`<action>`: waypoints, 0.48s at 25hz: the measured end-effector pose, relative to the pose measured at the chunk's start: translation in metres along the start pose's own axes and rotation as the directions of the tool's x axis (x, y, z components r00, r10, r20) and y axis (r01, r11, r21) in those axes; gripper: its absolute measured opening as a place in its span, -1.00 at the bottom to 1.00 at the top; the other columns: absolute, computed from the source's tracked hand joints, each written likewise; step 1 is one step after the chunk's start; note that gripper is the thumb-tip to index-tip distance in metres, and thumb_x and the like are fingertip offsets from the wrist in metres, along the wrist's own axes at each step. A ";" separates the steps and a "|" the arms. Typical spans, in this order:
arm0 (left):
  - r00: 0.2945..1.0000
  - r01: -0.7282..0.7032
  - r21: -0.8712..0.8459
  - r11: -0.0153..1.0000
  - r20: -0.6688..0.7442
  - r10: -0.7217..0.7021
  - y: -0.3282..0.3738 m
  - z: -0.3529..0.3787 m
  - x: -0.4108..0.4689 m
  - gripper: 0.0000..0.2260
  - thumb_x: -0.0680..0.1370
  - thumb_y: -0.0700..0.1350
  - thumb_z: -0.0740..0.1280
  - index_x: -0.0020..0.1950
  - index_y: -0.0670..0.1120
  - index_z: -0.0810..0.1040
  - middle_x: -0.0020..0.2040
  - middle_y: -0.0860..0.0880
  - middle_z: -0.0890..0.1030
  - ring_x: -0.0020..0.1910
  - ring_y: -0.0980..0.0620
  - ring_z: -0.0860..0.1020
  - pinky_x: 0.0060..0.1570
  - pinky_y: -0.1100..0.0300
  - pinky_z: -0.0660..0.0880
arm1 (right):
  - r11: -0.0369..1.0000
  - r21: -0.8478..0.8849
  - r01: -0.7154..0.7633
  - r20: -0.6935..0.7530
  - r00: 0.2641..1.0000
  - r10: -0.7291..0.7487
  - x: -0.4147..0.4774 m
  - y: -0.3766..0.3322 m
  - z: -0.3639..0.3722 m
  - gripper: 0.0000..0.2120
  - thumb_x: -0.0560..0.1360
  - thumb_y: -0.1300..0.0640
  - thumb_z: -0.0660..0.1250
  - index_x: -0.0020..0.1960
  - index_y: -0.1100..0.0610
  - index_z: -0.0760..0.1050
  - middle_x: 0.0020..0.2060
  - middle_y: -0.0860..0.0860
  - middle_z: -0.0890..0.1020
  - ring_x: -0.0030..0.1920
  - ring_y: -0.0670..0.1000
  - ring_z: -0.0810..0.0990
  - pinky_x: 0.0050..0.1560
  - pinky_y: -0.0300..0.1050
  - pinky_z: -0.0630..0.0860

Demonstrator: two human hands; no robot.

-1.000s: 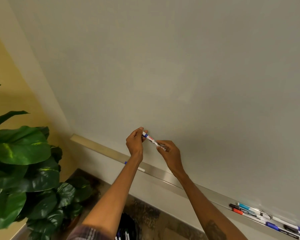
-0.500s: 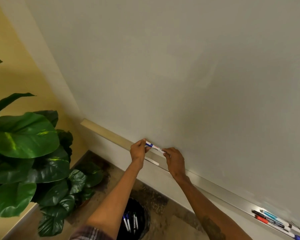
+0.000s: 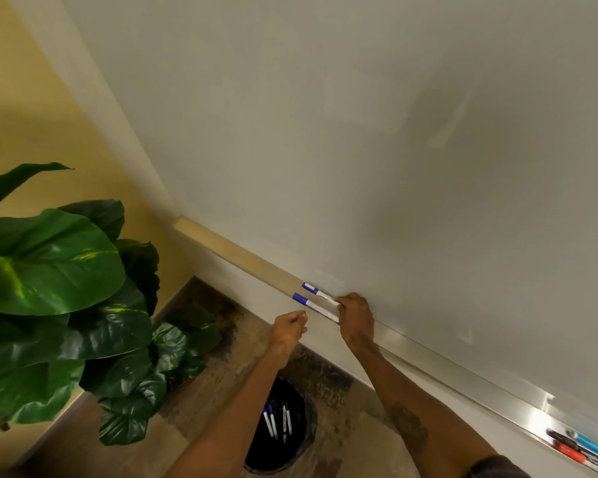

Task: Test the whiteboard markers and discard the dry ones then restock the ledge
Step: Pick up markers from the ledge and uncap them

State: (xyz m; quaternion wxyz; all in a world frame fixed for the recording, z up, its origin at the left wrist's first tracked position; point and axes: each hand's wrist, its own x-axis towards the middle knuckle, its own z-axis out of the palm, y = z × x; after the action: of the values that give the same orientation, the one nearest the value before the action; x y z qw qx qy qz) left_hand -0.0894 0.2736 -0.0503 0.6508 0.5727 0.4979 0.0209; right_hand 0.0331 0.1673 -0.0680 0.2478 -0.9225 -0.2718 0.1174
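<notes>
**Restocking the Ledge: Marker Placement at the Left End**

The fingers of the right hand [image 3: 356, 320] are curled closed over the right ends of two white-barrelled, blue-capped markers: the far marker [image 3: 320, 294] and the near marker [image 3: 314, 307]. Both lie parallel along the long metal ledge [image 3: 428, 362] under the white whiteboard [image 3: 359, 132]. Whether the fingers grip one marker or only rest on both cannot be told.

The left hand [image 3: 289, 328] sits just left of the near marker, fingers loosely curled shut, holding nothing.

Progress, as judged: several markers lie in the round black waste bin [image 3: 280, 427] on the floor nearby, so discarding appears partly done. A mixed cluster of markers [image 3: 580, 448] remains at the far right of the ledge; their status is unknown. A large-leafed green plant [image 3: 56, 288] stands to the left.
</notes>
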 end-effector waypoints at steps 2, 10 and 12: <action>1.000 0.005 0.019 1.000 0.008 -0.005 -0.004 0.000 -0.002 -0.66 0.63 -0.11 0.31 0.40 -0.15 0.50 0.31 -0.07 0.57 0.07 0.04 0.58 0.19 0.14 0.51 | 1.000 -0.010 -0.004 0.019 1.000 0.004 0.003 0.000 0.008 -0.73 0.55 0.19 0.36 0.24 0.19 0.58 0.10 0.11 0.63 0.14 0.08 0.57 0.11 -0.07 0.57; 1.000 -0.008 0.039 0.999 0.012 0.008 -0.006 -0.003 0.002 -0.68 0.63 -0.09 0.31 0.37 -0.12 0.53 0.33 -0.07 0.56 0.16 -0.02 0.59 0.18 0.16 0.52 | 0.998 -0.067 0.006 0.065 0.998 -0.001 0.007 -0.001 0.029 -0.69 0.52 0.11 0.40 0.24 0.15 0.59 0.09 0.10 0.61 0.11 0.06 0.56 0.06 -0.13 0.55; 1.000 -0.013 0.035 0.999 0.010 0.012 -0.007 -0.004 0.001 -0.68 0.63 -0.09 0.31 0.37 -0.12 0.53 0.33 -0.07 0.56 0.18 -0.04 0.59 0.19 0.14 0.52 | 0.996 -0.084 0.009 0.067 0.998 -0.003 0.005 0.000 0.030 -0.69 0.54 0.13 0.38 0.27 0.14 0.57 0.12 0.10 0.61 0.13 0.06 0.55 0.08 -0.12 0.56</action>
State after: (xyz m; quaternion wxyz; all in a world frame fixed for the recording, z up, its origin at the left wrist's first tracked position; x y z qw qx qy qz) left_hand -0.0955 0.2739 -0.0557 0.6430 0.5872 0.4915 0.0137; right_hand 0.0265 0.1823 -0.0942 0.1999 -0.9268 -0.2874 0.1358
